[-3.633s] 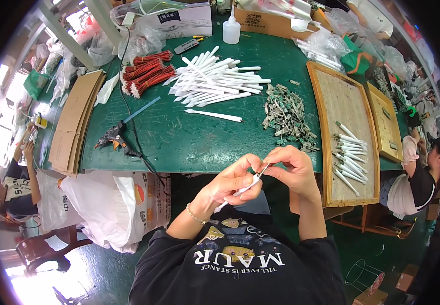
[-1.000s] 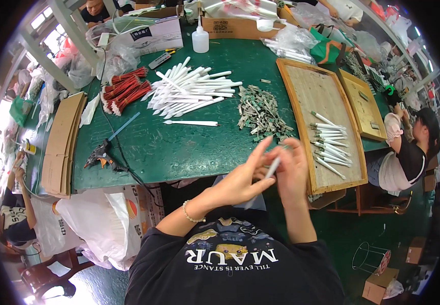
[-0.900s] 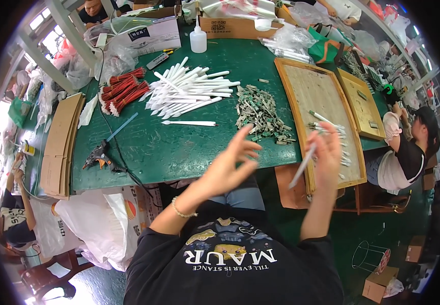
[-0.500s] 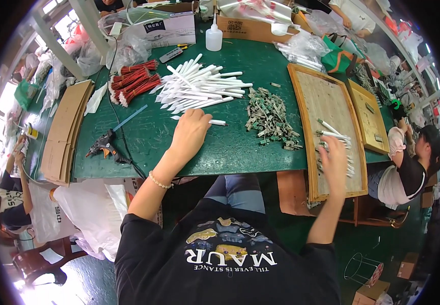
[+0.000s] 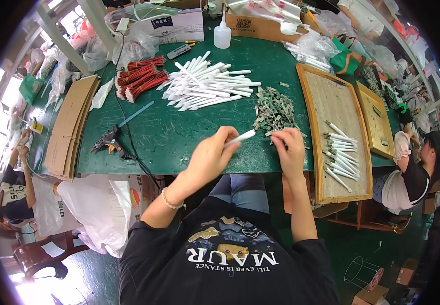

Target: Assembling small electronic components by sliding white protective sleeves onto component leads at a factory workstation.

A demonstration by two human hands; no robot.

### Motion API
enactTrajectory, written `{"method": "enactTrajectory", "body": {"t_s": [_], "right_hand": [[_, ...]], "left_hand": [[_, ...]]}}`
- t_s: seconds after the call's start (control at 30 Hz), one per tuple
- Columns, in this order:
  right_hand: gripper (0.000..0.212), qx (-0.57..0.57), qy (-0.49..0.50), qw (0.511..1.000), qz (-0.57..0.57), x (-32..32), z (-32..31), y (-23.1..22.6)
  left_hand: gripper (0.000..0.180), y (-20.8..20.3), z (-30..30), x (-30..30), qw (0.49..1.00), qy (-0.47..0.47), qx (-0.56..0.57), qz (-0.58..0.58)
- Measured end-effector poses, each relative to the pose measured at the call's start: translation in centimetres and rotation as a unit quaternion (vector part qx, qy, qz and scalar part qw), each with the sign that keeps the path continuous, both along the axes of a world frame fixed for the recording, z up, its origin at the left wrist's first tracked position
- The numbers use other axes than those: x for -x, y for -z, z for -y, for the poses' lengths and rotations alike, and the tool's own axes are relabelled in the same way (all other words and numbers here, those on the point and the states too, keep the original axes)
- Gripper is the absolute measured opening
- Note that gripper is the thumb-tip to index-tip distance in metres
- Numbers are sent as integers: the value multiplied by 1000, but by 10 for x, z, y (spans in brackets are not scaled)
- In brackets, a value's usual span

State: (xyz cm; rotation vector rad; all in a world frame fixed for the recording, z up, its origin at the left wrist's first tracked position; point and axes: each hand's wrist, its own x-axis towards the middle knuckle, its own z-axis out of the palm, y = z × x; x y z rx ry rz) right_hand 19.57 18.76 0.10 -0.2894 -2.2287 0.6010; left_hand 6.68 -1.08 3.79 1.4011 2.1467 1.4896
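My left hand [image 5: 211, 155] grips a white pen-shaped tube [image 5: 242, 137], its free end pointing right toward the heap of small circuit boards [image 5: 276, 109]. At the near edge of that heap, my right hand [image 5: 290, 150] has thumb and fingers pinched together; what is between them, if anything, is too small to make out. A large pile of white tubes [image 5: 207, 84] lies beyond my left hand. Right of my right hand, a wood-framed tray [image 5: 334, 91] holds several white tubes [image 5: 341, 157] with small boards at their ends.
Red wire bundles [image 5: 141, 79] lie left of the tube pile. A hot glue gun [image 5: 112, 142] and its cable sit at the left. Flattened cardboard [image 5: 70, 127] and a white squeeze bottle [image 5: 222, 35] are also on the green table [image 5: 179, 147]. A co-worker [image 5: 408, 168] sits at the right.
My right hand has left the tray and moved left to the board heap. My left hand has lifted the tube from the table and brought it right and nearer.
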Motion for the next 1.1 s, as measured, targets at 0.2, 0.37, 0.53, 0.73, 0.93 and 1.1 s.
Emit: {"method": "enactTrajectory", "body": {"t_s": [0.2, 0.37, 0.53, 0.73, 0.93, 1.1], "right_hand": [[12, 456, -114, 880, -64, -10, 36, -23], [10, 504, -244, 824, -86, -13, 67, -8], [11, 533, -202, 817, -86, -19, 84, -1], [15, 473, -191, 852, -116, -19, 87, 0], [20, 486, -125, 856, -123, -19, 70, -24], [24, 424, -117, 895, -73, -18, 67, -29]], "left_hand": [[22, 17, -4, -32, 960, 46, -20, 276], [24, 21, -1, -43, 865, 107, -38, 489], [22, 29, 4, -45, 834, 123, -61, 535], [24, 33, 1, -56, 854, 102, -59, 507], [24, 32, 5, -60, 851, 127, -104, 499], [31, 34, 3, -66, 904, 104, -74, 408]]}}
